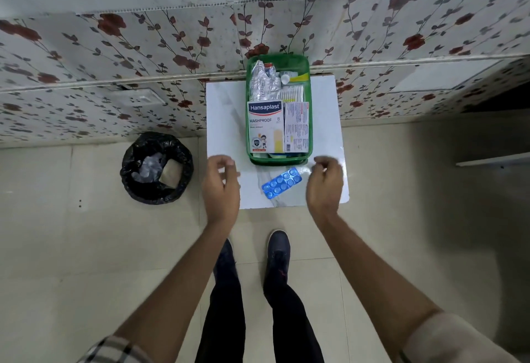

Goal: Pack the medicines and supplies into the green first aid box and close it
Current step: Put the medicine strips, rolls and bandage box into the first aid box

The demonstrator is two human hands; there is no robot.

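Note:
The green first aid box [309,121] stands open on a small white table [226,121], against the wall. A Hansaplast plaster carton [265,127] lies on top inside it, with silver foil strips [262,82], cotton buds [292,92] and a small bottle [285,78] behind. A blue blister strip of tablets [281,183] lies on the table just in front of the box. My left hand [220,187] hovers at the table's front left edge, fingers curled and apart, holding nothing. My right hand [325,184] hovers right of the blister strip, also holding nothing.
A round bin lined with a black bag [156,167] stands on the tiled floor left of the table. A wall with floral covering [114,61] runs behind. My feet in dark shoes [278,248] stand in front of the table.

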